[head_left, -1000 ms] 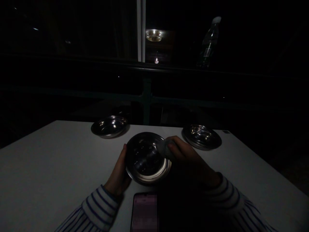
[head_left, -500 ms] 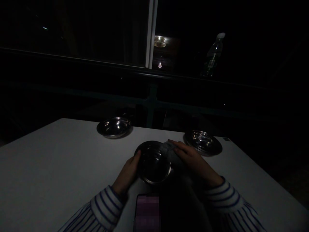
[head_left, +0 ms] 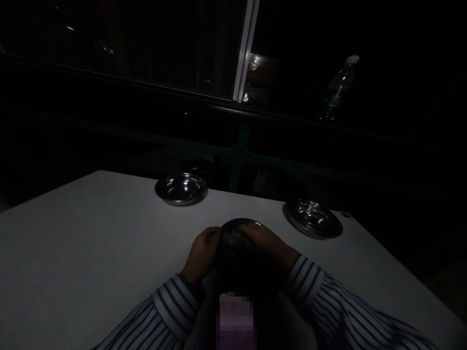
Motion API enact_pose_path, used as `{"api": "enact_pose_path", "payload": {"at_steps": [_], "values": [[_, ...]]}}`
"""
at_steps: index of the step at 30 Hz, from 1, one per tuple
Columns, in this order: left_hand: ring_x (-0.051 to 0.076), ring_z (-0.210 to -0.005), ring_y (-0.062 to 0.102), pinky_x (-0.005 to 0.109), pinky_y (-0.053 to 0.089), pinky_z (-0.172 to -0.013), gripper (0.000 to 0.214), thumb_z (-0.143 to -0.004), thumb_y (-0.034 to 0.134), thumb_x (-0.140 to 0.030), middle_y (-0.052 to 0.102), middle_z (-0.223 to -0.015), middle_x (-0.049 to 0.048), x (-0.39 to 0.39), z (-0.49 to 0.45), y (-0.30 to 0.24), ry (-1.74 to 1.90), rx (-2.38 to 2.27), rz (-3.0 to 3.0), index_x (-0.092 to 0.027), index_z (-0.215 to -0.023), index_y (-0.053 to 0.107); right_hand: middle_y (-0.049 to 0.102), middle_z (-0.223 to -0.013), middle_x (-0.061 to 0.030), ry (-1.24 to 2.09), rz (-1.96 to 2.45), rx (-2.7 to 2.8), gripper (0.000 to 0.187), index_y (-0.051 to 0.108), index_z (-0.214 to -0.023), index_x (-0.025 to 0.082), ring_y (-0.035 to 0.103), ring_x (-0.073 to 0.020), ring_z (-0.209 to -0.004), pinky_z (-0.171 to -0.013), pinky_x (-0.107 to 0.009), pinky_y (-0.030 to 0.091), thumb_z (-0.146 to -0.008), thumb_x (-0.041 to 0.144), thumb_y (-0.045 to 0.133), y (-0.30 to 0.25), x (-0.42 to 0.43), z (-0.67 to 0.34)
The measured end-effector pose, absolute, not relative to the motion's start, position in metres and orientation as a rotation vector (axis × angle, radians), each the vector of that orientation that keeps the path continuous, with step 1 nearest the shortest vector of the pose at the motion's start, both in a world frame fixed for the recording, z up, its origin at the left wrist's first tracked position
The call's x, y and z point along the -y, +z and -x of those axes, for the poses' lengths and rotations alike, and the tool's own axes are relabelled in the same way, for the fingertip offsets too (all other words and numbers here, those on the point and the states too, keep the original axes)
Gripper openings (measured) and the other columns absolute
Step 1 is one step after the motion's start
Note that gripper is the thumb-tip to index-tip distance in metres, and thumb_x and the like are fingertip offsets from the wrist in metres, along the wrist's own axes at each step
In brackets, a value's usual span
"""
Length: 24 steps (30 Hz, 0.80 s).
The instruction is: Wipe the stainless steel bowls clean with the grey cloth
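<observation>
A shallow metal bowl (head_left: 235,265) is in front of me, mostly in shadow, with only its far rim catching light. My left hand (head_left: 200,255) is closed on the bowl's left rim, thumb over the edge. Inside the bowl, near its far side, my right hand (head_left: 268,244) presses a crumpled greyish cloth (head_left: 232,238) against the surface, fingers bent over it. The bowl's lower part merges with the dark shadow, so its near edge is hard to make out.
A metal bowl (head_left: 180,188) stands at the table's far edge on the left. Stacked metal bowls (head_left: 315,219) sit far right on the white table (head_left: 109,253). A pixelated pinkish phone-like object (head_left: 236,321) lies nearest me. A plastic bottle (head_left: 339,90) stands by the window.
My right hand has moved left with the cloth, from the bowl's right rim to inside its far part. The bowl now looks darker and tilted differently. The view has shifted slightly.
</observation>
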<state>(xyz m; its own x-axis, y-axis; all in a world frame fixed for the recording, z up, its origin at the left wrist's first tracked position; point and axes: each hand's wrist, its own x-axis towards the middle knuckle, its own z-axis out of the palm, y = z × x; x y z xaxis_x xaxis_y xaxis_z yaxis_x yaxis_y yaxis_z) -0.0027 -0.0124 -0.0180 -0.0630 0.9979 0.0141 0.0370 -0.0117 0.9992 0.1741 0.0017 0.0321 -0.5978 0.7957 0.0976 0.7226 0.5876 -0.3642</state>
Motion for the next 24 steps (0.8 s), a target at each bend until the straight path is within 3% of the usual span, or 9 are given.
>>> {"api": "enact_pose_path", "payload": {"at_steps": [3,7,12,16,21,24], "values": [[0.025,-0.089,0.063,0.035,0.046,-0.081,0.027,-0.075,0.055,-0.033,0.070,-0.097,0.0112,0.013,0.001,-0.016,1.264,-1.213,-1.230,-0.014,-0.090,0.067,0.057,-0.115,-0.0152,0.102,1.514,2.691,0.031,0.052,-0.117,0.016,0.058,-0.0255,-0.102,-0.082,-0.038,0.047,-0.087,0.018,0.045,0.024,-0.004,-0.171],[0.025,-0.091,0.063,0.036,0.046,-0.084,0.027,-0.077,0.051,-0.031,0.071,-0.094,0.0095,0.012,-0.001,-0.018,1.256,-1.123,-1.188,-0.015,-0.092,0.067,0.056,-0.114,-0.0162,-0.068,1.585,2.778,0.028,0.055,-0.114,0.014,0.057,-0.0252,-0.101,-0.083,-0.037,0.046,-0.087,0.016,0.045,0.019,-0.004,-0.170],[0.027,-0.099,0.061,0.039,0.043,-0.091,0.029,-0.072,0.058,-0.032,0.071,-0.097,0.0092,0.004,-0.001,-0.027,1.311,-1.150,-1.078,-0.016,-0.094,0.068,0.061,-0.106,-0.0128,0.107,1.404,2.819,0.024,0.060,-0.105,0.012,0.057,-0.0214,-0.100,-0.088,-0.033,0.044,-0.086,0.016,0.047,0.012,-0.007,-0.170],[0.029,-0.100,0.061,0.040,0.043,-0.092,0.030,-0.070,0.060,-0.031,0.072,-0.094,0.0089,0.002,-0.002,-0.030,1.338,-1.141,-1.019,-0.016,-0.095,0.069,0.060,-0.115,-0.0118,0.218,1.196,2.837,0.028,0.060,-0.110,0.013,0.054,-0.0200,-0.109,-0.096,-0.035,0.040,-0.083,0.013,0.050,0.009,0.000,-0.164],[0.030,-0.103,0.060,0.041,0.043,-0.093,0.030,-0.071,0.059,-0.031,0.073,-0.090,0.0089,0.005,-0.002,-0.029,1.356,-1.128,-0.996,-0.015,-0.093,0.070,0.062,-0.114,-0.0110,0.378,1.172,2.950,0.031,0.059,-0.113,0.014,0.059,-0.0196,-0.102,-0.087,-0.031,0.047,-0.083,0.021,0.054,0.021,0.021,-0.152],[0.029,-0.103,0.060,0.041,0.042,-0.093,0.030,-0.073,0.057,-0.031,0.073,-0.091,0.0091,0.004,-0.002,-0.028,1.353,-1.100,-1.043,-0.014,-0.093,0.070,0.060,-0.117,-0.0099,0.247,1.308,2.978,0.031,0.058,-0.115,0.016,0.057,-0.0199,-0.107,-0.088,-0.031,0.046,-0.084,0.018,0.052,0.030,0.022,-0.148]]}}
